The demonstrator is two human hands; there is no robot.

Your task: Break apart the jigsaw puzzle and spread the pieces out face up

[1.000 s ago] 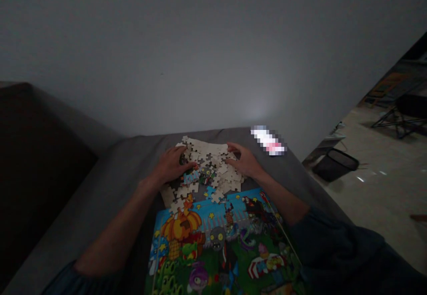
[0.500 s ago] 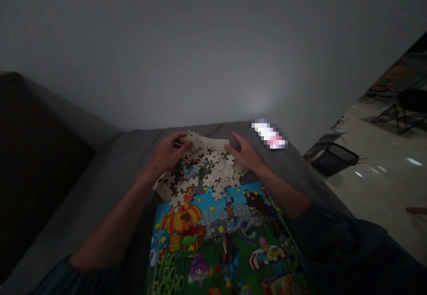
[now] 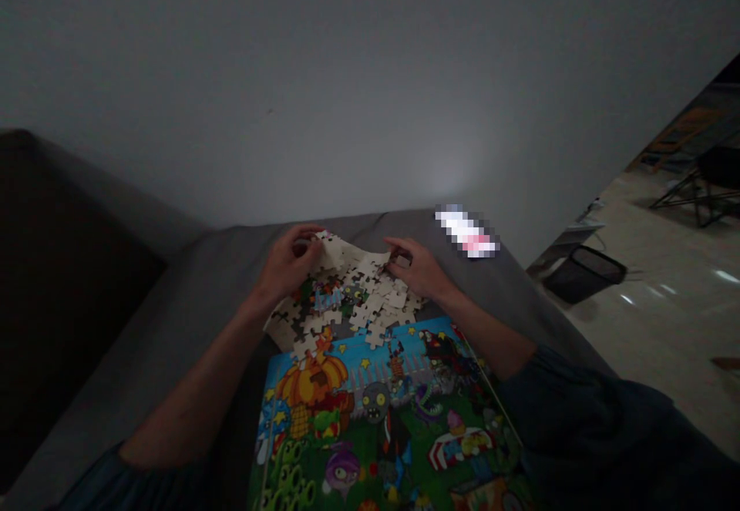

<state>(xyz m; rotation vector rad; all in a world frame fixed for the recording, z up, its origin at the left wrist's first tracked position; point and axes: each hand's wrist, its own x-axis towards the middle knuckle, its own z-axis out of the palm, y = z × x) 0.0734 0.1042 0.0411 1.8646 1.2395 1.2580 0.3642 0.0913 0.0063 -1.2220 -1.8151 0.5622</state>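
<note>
Jigsaw pieces (image 3: 361, 295) heaped; left hand (image 3: 287, 264) curled over edge, grip unclear; right hand (image 3: 419, 268) half-open on them.

Jigsaw pieces (image 3: 361, 295), mostly cream side up, lie heaped on a gray sofa (image 3: 190, 326).

The jigsaw pieces (image 3: 361, 295) show plain cream backs (a few face-up ones flash blue and green), while the printed puzzle picture (image 3: 375, 434) has an orange pumpkin, blue sky and green lawn, beside a grey sofa (image 3: 173, 341).
</note>
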